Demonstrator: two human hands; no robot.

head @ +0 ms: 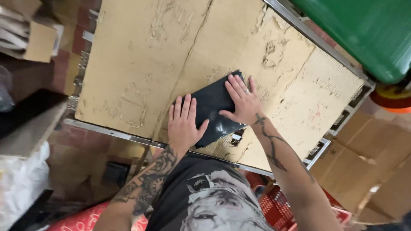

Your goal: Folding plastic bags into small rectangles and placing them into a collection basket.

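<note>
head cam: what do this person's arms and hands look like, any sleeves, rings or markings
Both forearms are bare, with no sleeves reaching them. The left hand wears no visible ring; its forearm carries dense dark tattoo work. The right hand has a thin pale ring on one finger, and its forearm bears a sparser, vine-like dark tattoo running from the wrist up the arm.

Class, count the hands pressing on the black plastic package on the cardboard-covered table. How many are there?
2. The left hand lies flat on the black plastic package's near-left part; the right hand presses its far-right part. No other hands show, and none seems hidden.
</note>
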